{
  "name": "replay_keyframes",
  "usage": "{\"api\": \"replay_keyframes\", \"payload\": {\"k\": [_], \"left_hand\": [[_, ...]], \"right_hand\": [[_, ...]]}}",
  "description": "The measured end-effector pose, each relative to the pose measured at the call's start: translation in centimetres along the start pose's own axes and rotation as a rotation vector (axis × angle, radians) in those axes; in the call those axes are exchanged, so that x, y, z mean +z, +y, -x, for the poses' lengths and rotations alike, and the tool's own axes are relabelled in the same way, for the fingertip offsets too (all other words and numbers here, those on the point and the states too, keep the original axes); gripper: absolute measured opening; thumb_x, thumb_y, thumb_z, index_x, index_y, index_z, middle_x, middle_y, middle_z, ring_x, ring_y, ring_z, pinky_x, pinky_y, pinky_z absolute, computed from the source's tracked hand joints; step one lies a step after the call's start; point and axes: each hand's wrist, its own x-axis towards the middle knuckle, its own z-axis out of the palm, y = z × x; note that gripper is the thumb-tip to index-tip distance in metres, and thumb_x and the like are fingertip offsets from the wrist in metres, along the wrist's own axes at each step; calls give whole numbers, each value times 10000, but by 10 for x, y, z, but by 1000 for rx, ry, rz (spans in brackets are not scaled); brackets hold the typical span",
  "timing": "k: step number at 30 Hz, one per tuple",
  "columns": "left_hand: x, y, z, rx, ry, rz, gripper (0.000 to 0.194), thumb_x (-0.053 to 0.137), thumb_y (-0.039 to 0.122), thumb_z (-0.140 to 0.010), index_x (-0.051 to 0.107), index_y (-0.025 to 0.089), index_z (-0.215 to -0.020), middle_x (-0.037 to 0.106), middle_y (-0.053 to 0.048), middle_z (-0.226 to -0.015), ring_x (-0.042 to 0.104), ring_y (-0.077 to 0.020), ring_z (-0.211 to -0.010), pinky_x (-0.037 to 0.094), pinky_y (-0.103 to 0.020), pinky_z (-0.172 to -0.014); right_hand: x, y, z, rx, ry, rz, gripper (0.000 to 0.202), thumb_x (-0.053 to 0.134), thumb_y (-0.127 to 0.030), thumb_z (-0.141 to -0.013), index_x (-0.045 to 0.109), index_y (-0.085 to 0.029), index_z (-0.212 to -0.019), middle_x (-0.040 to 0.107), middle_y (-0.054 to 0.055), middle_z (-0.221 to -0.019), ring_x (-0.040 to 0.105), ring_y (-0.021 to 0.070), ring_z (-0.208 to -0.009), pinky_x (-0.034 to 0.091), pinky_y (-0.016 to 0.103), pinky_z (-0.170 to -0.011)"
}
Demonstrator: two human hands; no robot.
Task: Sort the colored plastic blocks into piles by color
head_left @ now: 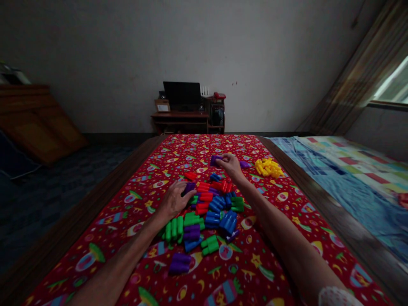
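Observation:
My right hand (230, 165) is raised over the far side of the mixed pile, its fingers closed on a purple toy building block (216, 160). Just beyond its wrist lies another purple block (244, 164). At the pile's left edge, my left hand (176, 197) has its thumb and fingers around a second purple block (189, 187). Between and in front of the hands lie red blocks (204, 208), blue blocks (228, 222) and green blocks (174, 229). One more purple block (180, 263) sits apart, nearest to me.
A heap of yellow blocks (268, 168) lies to the right on the red patterned cloth (242, 276). A bed (360, 178) adjoins the table's right side. Against the far wall stands a desk (180, 115) with a monitor (182, 94). At left is a wooden cabinet (38, 123).

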Motion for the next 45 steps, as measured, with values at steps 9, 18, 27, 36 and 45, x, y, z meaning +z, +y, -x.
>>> {"api": "replay_keyframes", "payload": {"k": [9, 18, 27, 36, 45], "left_hand": [[-3, 5, 0, -40, -17, 13, 483, 418, 654, -820, 560, 238, -620, 657, -58, -729, 625, -249, -791, 500, -365, -822], [-6, 7, -2, -46, -46, 50, 442, 468, 641, -802, 600, 236, -685, 677, -51, -762, 617, -244, -776, 505, -367, -813], [-11, 5, -4, 94, -5, 11, 344, 539, 533, -828, 695, 233, -893, 723, -72, -1008, 627, -267, -995, 435, -430, -967], [-5, -20, -5, 128, 48, -54, 311, 448, 386, -857, 706, 212, -856, 727, -102, -977, 652, -273, -964, 490, -444, -919], [-16, -28, -7, 164, 82, -135, 307, 430, 315, -868, 710, 189, -850, 739, -91, -965, 672, -234, -940, 525, -391, -903]], "right_hand": [[-71, 13, -4, -73, 37, 899, 239, 511, -202, -836, 733, -115, -849, 718, 107, -834, 622, 178, -776, 400, 251, -695], [-13, -29, 25, -348, -405, 480, 250, 518, -251, -898, 738, -162, -977, 728, 32, -840, 629, 148, -750, 405, 211, -669], [-13, -38, 29, -452, -397, 664, 214, 552, -210, -884, 730, -167, -995, 727, 54, -865, 622, 138, -738, 384, 208, -654], [-79, 18, -2, -106, 0, 1059, 328, 458, -94, -870, 729, -154, -1045, 714, 142, -1023, 627, 229, -989, 434, 267, -779], [-67, -17, 3, -213, -174, 1062, 362, 458, -108, -847, 698, -159, -1113, 712, 107, -1056, 631, 212, -1000, 461, 276, -826]]}}
